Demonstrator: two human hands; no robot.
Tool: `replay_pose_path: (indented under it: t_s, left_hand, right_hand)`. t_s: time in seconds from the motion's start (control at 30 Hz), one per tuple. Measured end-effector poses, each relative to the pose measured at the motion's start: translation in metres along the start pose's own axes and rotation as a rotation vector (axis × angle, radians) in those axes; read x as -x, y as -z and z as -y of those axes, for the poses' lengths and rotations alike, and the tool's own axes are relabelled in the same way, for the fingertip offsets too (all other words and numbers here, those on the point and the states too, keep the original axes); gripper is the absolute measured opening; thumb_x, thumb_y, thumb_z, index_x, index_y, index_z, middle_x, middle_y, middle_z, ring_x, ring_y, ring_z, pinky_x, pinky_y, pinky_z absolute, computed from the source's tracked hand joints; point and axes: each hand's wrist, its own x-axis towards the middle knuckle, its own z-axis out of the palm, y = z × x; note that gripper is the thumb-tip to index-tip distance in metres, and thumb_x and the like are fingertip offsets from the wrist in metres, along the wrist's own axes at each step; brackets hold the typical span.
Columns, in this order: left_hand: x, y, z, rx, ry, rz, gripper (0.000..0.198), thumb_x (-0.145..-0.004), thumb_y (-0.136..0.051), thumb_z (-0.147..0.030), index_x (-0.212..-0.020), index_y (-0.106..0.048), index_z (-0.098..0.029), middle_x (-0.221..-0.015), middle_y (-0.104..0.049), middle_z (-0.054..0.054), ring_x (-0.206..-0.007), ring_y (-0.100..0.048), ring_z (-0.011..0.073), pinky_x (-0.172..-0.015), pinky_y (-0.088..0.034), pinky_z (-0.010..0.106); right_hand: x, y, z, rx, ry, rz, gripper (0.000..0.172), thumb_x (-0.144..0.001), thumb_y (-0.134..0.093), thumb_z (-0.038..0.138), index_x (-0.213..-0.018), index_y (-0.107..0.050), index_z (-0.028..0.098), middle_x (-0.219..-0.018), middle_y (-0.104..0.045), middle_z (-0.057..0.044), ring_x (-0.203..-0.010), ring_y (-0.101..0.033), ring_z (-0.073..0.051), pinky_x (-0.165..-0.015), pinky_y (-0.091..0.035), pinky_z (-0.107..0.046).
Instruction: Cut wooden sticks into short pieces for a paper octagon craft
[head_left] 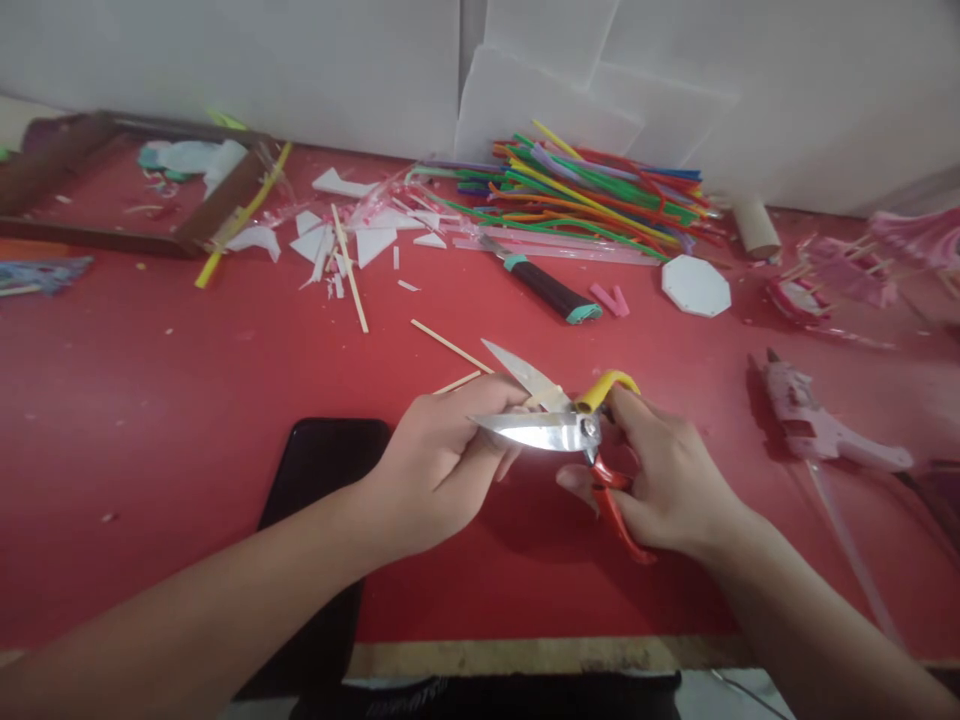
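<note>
My right hand (671, 480) grips a pair of scissors (559, 420) with one yellow and one red handle; the steel blades are spread apart, pointing left. My left hand (439, 465) is closed in a pinch on a thin wooden stick (459, 382), holding its end between the scissor blades. The stick's free end sticks out to the upper left of the fingers. Both hands hover just above the red table (150, 380), near its front edge.
A black phone (319, 475) lies under my left forearm. Beyond are loose wooden sticks (450, 345), a black-handled knife (544, 285), a heap of coloured straws (592, 195), white foam scraps (352, 235), a white octagon (696, 286), a wooden frame (112, 175) and a pink glue gun (817, 420).
</note>
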Motion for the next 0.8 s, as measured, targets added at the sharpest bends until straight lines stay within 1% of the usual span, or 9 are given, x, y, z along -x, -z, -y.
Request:
replay_pose_path:
  t_s: [0.17, 0.3, 0.4, 0.5, 0.67, 0.73, 0.8]
  left_hand:
    - [-0.0024, -0.0019, 0.0002, 0.031, -0.035, 0.009, 0.023, -0.091, -0.044, -0.006, -0.072, -0.050, -0.018, -0.063, -0.056, -0.005, -0.052, -0.051, 0.0064, -0.056, -0.043, 0.021]
    - [-0.0034, -0.0027, 0.0001, 0.022, -0.041, 0.011, 0.024, -0.091, -0.043, -0.007, -0.071, -0.049, -0.018, -0.063, -0.056, -0.003, -0.054, -0.053, 0.0078, -0.056, -0.044, 0.022]
    - [-0.0031, -0.0025, -0.0001, 0.022, -0.044, 0.012, 0.025, -0.091, -0.043, -0.007, -0.069, -0.049, -0.018, -0.063, -0.057, -0.003, -0.056, -0.055, 0.0085, -0.056, -0.044, 0.022]
    - [-0.0028, -0.0016, -0.0005, 0.032, -0.033, 0.032, 0.026, -0.090, -0.044, -0.005, -0.068, -0.053, -0.017, -0.066, -0.060, -0.002, -0.059, -0.059, 0.0078, -0.059, -0.046, 0.020]
    - [-0.0049, 0.0009, -0.0028, 0.102, 0.001, 0.069, 0.026, -0.082, -0.048, 0.004, -0.073, -0.061, -0.017, -0.073, -0.067, -0.004, -0.064, -0.064, 0.0064, -0.061, -0.047, 0.015]
    - [-0.0060, 0.0014, -0.0033, 0.105, 0.015, 0.085, 0.027, -0.082, -0.049, 0.004, -0.073, -0.062, -0.017, -0.074, -0.069, -0.003, -0.065, -0.065, 0.0069, -0.060, -0.047, 0.015]
    - [-0.0066, 0.0013, -0.0028, 0.100, -0.003, 0.079, 0.025, -0.082, -0.049, 0.002, -0.075, -0.063, -0.017, -0.074, -0.070, -0.002, -0.064, -0.065, 0.0075, -0.058, -0.047, 0.015]
  right_hand:
    - [-0.0008, -0.0004, 0.0009, 0.005, 0.018, -0.021, 0.034, -0.079, -0.059, 0.049, -0.079, -0.038, 0.022, -0.066, -0.048, 0.003, -0.050, -0.040, -0.010, -0.048, -0.034, -0.024]
    - [-0.0012, 0.0000, 0.0012, -0.008, 0.013, -0.011, 0.033, -0.079, -0.058, 0.050, -0.080, -0.041, 0.021, -0.064, -0.048, 0.003, -0.050, -0.040, -0.010, -0.047, -0.034, -0.024]
    - [-0.0010, 0.0003, 0.0015, -0.026, 0.012, -0.013, 0.037, -0.078, -0.059, 0.054, -0.078, -0.041, 0.022, -0.064, -0.048, 0.002, -0.050, -0.041, -0.010, -0.047, -0.034, -0.024]
    - [-0.0010, 0.0002, 0.0014, -0.047, 0.002, 0.011, 0.040, -0.078, -0.060, 0.057, -0.081, -0.043, 0.021, -0.068, -0.051, 0.000, -0.054, -0.044, -0.012, -0.049, -0.036, -0.026]
    - [-0.0014, -0.0010, 0.0003, -0.107, 0.020, 0.034, 0.040, -0.078, -0.059, 0.057, -0.083, -0.042, 0.021, -0.074, -0.053, -0.002, -0.062, -0.048, -0.015, -0.054, -0.040, -0.028]
    - [-0.0016, -0.0014, -0.0001, -0.134, 0.029, 0.045, 0.038, -0.078, -0.059, 0.055, -0.086, -0.043, 0.021, -0.078, -0.054, -0.003, -0.065, -0.050, -0.016, -0.057, -0.041, -0.030]
    - [-0.0017, -0.0016, -0.0002, -0.145, 0.019, 0.059, 0.037, -0.078, -0.058, 0.053, -0.089, -0.044, 0.020, -0.081, -0.055, -0.004, -0.068, -0.051, -0.018, -0.059, -0.043, -0.032]
